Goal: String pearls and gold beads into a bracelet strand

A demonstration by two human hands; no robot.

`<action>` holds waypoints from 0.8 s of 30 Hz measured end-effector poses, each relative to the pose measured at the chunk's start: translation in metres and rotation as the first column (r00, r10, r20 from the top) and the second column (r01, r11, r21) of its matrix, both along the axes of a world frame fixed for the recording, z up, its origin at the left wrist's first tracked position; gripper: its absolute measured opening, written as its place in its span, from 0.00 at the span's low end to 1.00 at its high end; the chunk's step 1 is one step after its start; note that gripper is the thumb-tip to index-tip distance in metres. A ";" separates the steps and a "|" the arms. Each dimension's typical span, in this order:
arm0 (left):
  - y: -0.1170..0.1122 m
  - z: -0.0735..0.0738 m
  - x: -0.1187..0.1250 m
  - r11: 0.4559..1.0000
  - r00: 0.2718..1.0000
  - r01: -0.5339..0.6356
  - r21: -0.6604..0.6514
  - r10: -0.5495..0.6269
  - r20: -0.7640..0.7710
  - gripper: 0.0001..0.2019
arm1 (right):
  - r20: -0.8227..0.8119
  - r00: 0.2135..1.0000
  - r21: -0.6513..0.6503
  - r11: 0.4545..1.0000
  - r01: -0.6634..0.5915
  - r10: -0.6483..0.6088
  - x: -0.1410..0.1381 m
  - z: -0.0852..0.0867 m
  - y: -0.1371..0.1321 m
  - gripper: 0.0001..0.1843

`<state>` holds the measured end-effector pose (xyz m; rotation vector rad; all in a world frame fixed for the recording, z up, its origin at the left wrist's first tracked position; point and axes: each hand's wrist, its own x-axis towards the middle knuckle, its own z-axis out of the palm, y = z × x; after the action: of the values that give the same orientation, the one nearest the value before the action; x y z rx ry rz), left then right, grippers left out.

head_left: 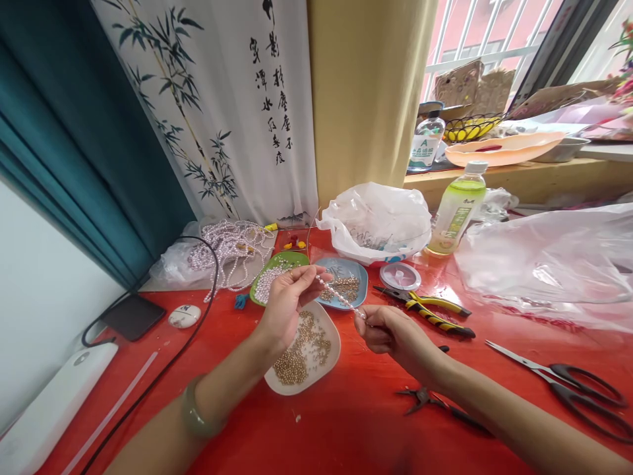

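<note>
A short strand of pearly beads (341, 296) is stretched between my two hands. My left hand (295, 297), with a green bangle (198, 409) on its wrist, pinches the upper end. Fingers of my right hand (388, 330) close round the lower end. Beneath my left hand lies a white dish (326, 336) of small gold beads (291, 363). Just behind the strand, a blue dish (360, 274) holds more gold beads and metal bits. A green dish (257, 284) with pale pearl beads (270, 280) is partly hidden by my left hand.
Yellow-black pliers (430, 310), dark pliers (420, 398) and black-handled scissors (558, 379) lie on the right. Behind are a plastic bag (378, 218), a drink bottle (457, 210) and a clear spool (400, 276). Bead strings (227, 247), a phone (133, 316) and a black cable (198, 330) occupy the left.
</note>
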<state>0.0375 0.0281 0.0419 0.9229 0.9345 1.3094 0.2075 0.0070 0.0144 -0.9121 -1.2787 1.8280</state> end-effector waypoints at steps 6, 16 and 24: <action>-0.001 0.001 0.001 1.000 1.000 -0.001 -0.017 0.001 0.008 0.07 | 0.076 0.995 0.114 0.992 0.058 -0.067 -0.001 0.001 -0.001 0.11; -0.004 -0.003 0.004 0.999 1.000 0.018 -0.032 -0.018 -0.001 0.07 | 0.051 0.998 0.084 0.996 0.021 -0.025 0.002 -0.003 -0.001 0.09; -0.004 -0.003 0.004 0.999 1.000 0.021 -0.033 -0.021 -0.018 0.07 | 0.117 0.990 0.143 0.988 0.061 -0.078 0.000 0.004 -0.005 0.11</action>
<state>0.0417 0.0237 0.0392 0.9182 0.9556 1.2663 0.2074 0.0024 0.0179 -0.9915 -1.4127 1.6287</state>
